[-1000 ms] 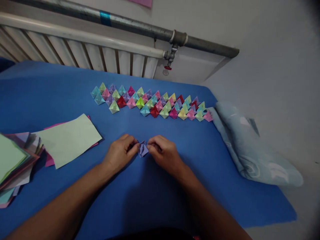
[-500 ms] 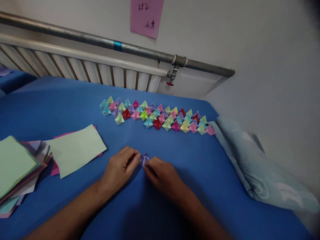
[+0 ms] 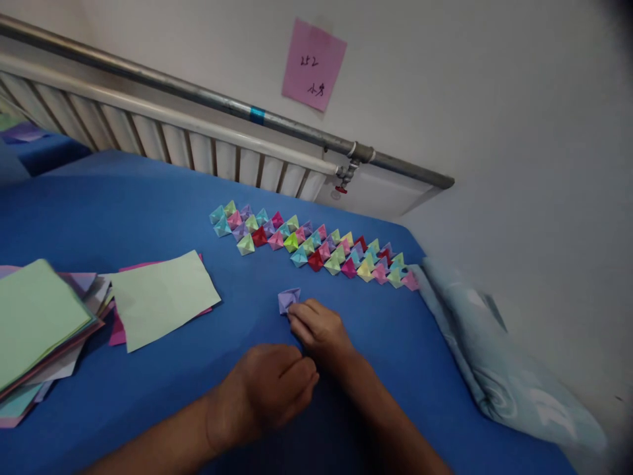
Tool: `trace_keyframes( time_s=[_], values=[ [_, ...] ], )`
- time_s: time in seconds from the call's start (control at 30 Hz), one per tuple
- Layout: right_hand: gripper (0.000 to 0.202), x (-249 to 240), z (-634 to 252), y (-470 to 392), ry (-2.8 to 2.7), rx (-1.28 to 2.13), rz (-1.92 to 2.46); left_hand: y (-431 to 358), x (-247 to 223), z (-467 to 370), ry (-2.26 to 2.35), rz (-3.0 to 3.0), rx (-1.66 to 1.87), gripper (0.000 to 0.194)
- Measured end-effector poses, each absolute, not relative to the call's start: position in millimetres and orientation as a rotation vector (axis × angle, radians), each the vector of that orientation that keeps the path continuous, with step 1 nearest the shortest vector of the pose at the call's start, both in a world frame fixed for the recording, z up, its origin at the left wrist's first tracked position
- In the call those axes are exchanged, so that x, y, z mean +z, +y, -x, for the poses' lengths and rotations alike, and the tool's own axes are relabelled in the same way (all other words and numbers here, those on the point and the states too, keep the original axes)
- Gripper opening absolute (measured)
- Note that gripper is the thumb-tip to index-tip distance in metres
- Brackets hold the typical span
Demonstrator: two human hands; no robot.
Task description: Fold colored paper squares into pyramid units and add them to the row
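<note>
Between the fingertips of my right hand [image 3: 319,330] is a small folded purple paper boat [image 3: 287,300], pinched at its lower right corner. My left hand [image 3: 277,382] is closed in a loose fist, nearer to me and apart from the boat; its fingertips are turned away, and nothing shows in it. Beyond my hands, rows of small folded paper boats [image 3: 291,242] in many colours stand close together on the blue table [image 3: 247,297].
On the left lie a light green sheet [image 3: 165,300] over pink paper and a thick stack of coloured paper [image 3: 39,323]. A folded pale blue cloth [image 3: 499,356] lies along the right edge. Behind the table are a white radiator [image 3: 198,155] and a metal pipe [image 3: 198,92].
My left hand has let go of the purple paper boat and drawn back toward me, closing. The right hand has moved the boat slightly away from me. The whole view has tilted a little.
</note>
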State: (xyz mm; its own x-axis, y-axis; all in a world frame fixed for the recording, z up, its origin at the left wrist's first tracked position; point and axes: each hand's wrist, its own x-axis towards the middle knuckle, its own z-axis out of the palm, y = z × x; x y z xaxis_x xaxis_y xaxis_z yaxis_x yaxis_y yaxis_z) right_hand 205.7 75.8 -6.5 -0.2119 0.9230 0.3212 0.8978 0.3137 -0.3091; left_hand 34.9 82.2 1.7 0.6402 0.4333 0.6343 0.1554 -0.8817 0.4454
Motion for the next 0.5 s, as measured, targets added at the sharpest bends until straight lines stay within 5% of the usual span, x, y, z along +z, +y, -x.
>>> trace_keyframes(
  time_s=[0.5],
  values=[
    [0.020, -28, -215, 164, -2.042, -0.030, 1.602, 101, -24, -40, 0.743, -2.420, 0.805, 0.025]
  ],
)
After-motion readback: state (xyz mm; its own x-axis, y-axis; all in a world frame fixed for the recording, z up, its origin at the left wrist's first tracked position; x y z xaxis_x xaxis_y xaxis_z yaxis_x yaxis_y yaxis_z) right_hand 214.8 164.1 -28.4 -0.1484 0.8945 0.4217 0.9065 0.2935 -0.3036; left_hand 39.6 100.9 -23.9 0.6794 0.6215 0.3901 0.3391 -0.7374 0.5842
